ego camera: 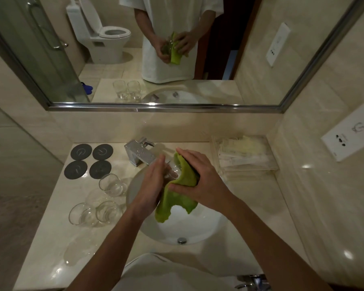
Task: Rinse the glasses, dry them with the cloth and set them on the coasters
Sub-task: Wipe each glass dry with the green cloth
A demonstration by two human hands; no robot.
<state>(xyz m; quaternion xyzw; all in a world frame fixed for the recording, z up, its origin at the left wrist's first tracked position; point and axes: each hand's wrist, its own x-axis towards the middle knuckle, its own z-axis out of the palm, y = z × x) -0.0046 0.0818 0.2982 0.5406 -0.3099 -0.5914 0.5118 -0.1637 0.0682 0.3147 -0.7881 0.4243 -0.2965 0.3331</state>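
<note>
We hold one glass (pixel 172 172) above the sink (pixel 200 229), so drops fall into the basin. Our left hand (pixel 150 185) curls around it for steadiness, while our right hand (pixel 200 175) presses the green cloth (pixel 180 192) on it, fingers clamped. Three more glasses (pixel 110 184) wait at nine o'clock; four coasters (pixel 91 160) at ten o'clock are bare.

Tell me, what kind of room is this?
A bathroom, probably in a hotel. There's a white sink with a chrome faucet under a big mirror, and the mirror shows a toilet. The clear box of wrapped toiletries hints at a hotel.
</note>
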